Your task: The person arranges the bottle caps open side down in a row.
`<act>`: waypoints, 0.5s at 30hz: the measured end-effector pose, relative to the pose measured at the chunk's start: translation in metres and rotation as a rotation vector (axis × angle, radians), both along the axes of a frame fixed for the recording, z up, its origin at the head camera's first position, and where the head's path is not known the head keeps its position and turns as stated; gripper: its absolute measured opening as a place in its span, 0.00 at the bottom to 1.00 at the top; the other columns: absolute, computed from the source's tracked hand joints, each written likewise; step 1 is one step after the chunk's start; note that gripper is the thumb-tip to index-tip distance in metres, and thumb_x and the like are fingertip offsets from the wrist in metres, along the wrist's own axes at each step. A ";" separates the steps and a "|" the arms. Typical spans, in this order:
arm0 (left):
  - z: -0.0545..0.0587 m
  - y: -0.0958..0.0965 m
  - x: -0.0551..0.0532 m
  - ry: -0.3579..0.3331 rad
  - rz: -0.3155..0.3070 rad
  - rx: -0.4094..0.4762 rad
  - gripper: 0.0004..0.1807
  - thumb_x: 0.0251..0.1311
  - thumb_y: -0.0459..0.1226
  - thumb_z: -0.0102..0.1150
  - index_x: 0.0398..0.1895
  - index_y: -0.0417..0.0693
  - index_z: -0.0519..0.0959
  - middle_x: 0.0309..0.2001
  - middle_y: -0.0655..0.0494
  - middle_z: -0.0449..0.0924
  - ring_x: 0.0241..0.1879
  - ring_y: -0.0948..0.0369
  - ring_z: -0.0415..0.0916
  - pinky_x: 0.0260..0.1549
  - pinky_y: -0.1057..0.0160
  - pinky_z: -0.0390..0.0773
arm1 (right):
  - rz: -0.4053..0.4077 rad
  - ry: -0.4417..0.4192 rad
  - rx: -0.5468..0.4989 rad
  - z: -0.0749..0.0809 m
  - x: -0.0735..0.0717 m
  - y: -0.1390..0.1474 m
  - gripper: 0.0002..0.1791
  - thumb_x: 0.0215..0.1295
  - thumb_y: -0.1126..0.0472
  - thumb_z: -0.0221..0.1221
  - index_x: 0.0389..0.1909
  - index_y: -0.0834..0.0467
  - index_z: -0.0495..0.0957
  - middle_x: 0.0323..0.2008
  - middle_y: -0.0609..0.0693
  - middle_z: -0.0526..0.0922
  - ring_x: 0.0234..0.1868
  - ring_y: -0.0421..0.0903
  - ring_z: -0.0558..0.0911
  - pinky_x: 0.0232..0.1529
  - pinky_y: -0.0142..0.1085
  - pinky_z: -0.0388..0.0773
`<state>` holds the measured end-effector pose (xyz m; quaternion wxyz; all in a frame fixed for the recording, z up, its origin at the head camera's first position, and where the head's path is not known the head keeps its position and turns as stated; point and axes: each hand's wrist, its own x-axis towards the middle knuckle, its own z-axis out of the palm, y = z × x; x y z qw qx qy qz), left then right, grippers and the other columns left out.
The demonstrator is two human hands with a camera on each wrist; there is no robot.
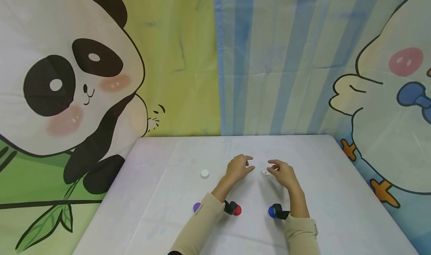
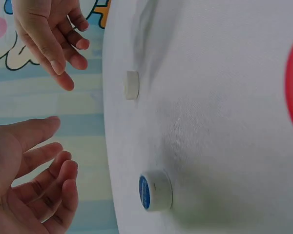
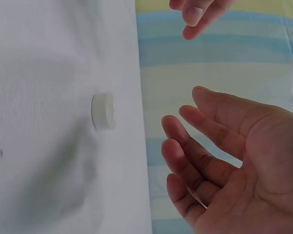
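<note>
Both hands are raised over the white table with nothing held, palms turned toward each other and fingers loosely bent. The left hand (image 1: 238,168) is apart from the right hand (image 1: 282,172). Close to the right fingertips in the head view is a small whitish round piece (image 1: 265,172); the right wrist view shows a short white disc (image 3: 102,111) on the table, apart from that hand. Left of the left hand lies a white round cap (image 1: 204,174). A short white cylinder with a blue face (image 2: 156,190) stands on the table in the left wrist view.
A purple round thing (image 1: 196,206) is partly hidden by the left sleeve. Black devices with a round red part (image 1: 237,210) and a round blue part (image 1: 271,211) sit beside the forearms. Cartoon-printed curtains (image 1: 182,60) stand behind the table (image 1: 161,217).
</note>
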<state>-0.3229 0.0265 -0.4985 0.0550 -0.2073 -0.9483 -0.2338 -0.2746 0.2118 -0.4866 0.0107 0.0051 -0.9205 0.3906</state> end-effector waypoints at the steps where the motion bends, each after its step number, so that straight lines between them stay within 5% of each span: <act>1: -0.001 0.004 -0.002 0.000 -0.007 0.000 0.20 0.50 0.48 0.62 0.47 0.54 0.79 0.26 0.62 0.74 0.22 0.69 0.66 0.17 0.73 0.64 | -0.007 -0.005 -0.002 -0.001 -0.001 0.004 0.20 0.61 0.58 0.55 0.53 0.60 0.72 0.39 0.59 0.79 0.36 0.51 0.77 0.31 0.39 0.73; 9: -0.015 0.030 -0.011 -0.066 -0.036 -0.061 0.21 0.49 0.48 0.64 0.47 0.54 0.78 0.23 0.65 0.76 0.22 0.69 0.70 0.18 0.73 0.67 | -0.020 -0.035 0.018 -0.024 -0.010 0.022 0.20 0.59 0.60 0.58 0.52 0.63 0.73 0.38 0.58 0.80 0.40 0.53 0.78 0.39 0.45 0.74; 15: -0.023 0.047 -0.008 -0.120 -0.012 -0.167 0.22 0.47 0.48 0.65 0.47 0.54 0.79 0.40 0.61 0.81 0.39 0.61 0.77 0.34 0.66 0.75 | 0.019 -0.091 -0.024 -0.039 -0.017 0.025 0.20 0.56 0.62 0.60 0.50 0.63 0.74 0.36 0.57 0.81 0.38 0.51 0.79 0.42 0.44 0.73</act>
